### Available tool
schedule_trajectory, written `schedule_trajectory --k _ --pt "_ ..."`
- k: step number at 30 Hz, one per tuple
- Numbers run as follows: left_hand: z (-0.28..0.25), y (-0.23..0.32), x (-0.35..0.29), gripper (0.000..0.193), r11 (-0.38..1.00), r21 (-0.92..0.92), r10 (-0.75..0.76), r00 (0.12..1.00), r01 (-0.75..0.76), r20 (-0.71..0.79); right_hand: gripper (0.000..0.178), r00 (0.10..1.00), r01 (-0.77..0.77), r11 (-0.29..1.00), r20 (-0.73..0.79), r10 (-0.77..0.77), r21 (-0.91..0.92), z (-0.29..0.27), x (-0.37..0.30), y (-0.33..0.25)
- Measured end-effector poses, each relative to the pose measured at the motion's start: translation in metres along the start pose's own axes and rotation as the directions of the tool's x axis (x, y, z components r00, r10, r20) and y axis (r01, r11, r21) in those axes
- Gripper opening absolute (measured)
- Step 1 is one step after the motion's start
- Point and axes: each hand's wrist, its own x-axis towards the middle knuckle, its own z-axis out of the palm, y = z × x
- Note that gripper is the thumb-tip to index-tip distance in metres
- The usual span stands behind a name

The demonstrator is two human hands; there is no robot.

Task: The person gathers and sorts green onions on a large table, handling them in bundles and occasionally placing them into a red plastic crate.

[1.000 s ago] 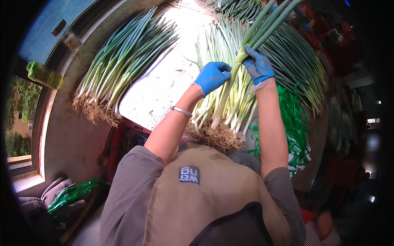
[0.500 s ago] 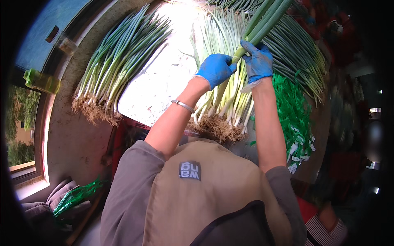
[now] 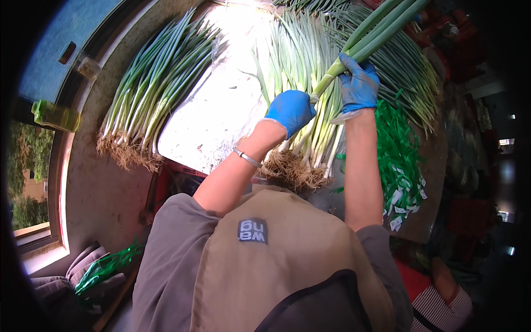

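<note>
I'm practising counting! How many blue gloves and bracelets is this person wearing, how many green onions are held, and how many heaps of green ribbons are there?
Blue gloves: 2
Silver bracelet: 1
Held green onion: 1
Heaps of green ribbons: 2
Total: 6

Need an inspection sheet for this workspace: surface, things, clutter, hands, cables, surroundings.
Surface: pale table, brightly lit, small specks scattered on it.
Things: held spring onion; left pile and centre pile of spring onions, roots toward the wearer; right pile, beyond the ribbons.
Clutter: green ribbons with white tags, beside the right forearm; second green bundle, lower left.
Hands: both blue-gloved; right hand closed around the held spring onion, left hand closed at its lower stalk.
Cables: nothing seen.
Surroundings: window at left, green bottle near it; part of another person, lower right.
</note>
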Motion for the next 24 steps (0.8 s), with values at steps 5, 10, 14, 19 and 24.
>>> schedule_trajectory --k 5,10,14,19,24 --pt "0.014 -0.010 -0.008 0.023 0.988 -0.149 0.016 0.989 -0.038 -0.148 0.035 1.000 0.005 0.998 -0.015 -0.004 0.062 -0.010 0.000 -0.001" --pt "0.028 -0.013 -0.016 0.020 0.979 -0.191 0.025 0.969 -0.074 -0.245 0.035 0.998 -0.015 0.999 -0.065 0.018 0.043 -0.020 0.003 0.001" --pt "0.035 -0.018 -0.020 0.014 0.973 -0.151 0.114 0.933 -0.175 -0.342 0.034 0.995 0.036 0.999 -0.097 -0.034 0.024 -0.025 0.005 0.003" --pt "0.041 -0.013 -0.024 0.017 0.916 -0.380 -0.028 0.924 -0.128 -0.381 0.032 0.980 0.079 0.996 -0.188 -0.070 0.040 -0.039 0.012 0.009" --pt "0.045 -0.032 -0.015 0.021 0.132 -0.991 -0.276 0.959 -0.024 -0.060 0.032 0.970 0.126 0.988 -0.218 -0.104 0.093 -0.059 0.024 0.006"
